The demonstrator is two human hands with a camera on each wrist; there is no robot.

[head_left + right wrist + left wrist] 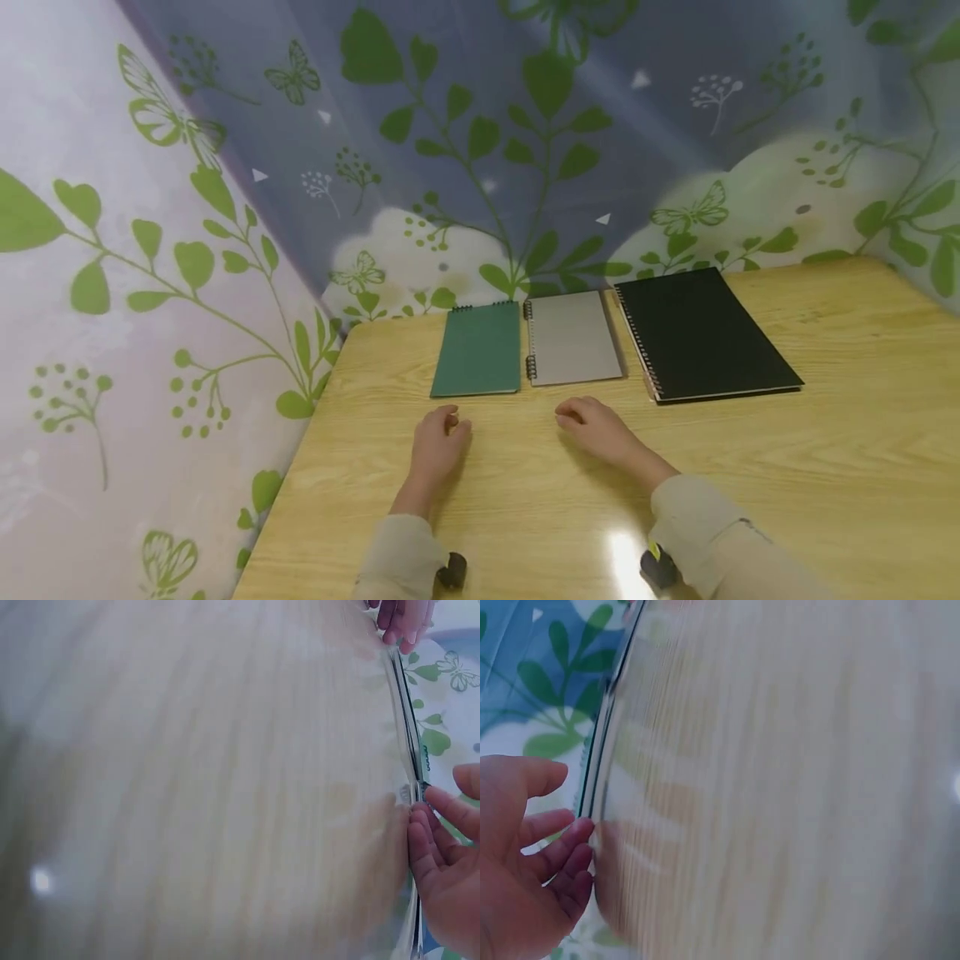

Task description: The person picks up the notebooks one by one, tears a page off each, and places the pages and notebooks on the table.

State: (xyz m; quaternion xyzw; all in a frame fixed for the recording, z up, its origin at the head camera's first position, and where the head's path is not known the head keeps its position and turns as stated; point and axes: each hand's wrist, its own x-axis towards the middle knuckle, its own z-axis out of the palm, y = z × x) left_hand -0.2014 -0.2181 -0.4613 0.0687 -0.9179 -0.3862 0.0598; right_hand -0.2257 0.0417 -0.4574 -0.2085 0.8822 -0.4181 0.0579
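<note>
My left hand (437,443) rests on the wooden table just in front of a green spiral notebook (478,352), its fingers loosely bent and holding nothing. In front of a grey spiral notebook (573,340) lies my right hand (602,431), also relaxed, with nothing in its fingers. A larger black spiral notebook (697,333) is to the right of the grey one. All three notebooks are closed and lie flat in a row. The left wrist view shows the left hand (521,851) with its thumb apart from the fingers; the right hand (454,859) looks similar in the right wrist view.
The wood-grain table (862,450) reflects a bright light near the right forearm. Behind the notebooks hangs a blue and white curtain (465,183) with green leaves and butterflies, and similar patterned fabric (135,333) borders the left side. Dark wrist devices sit under both sleeves.
</note>
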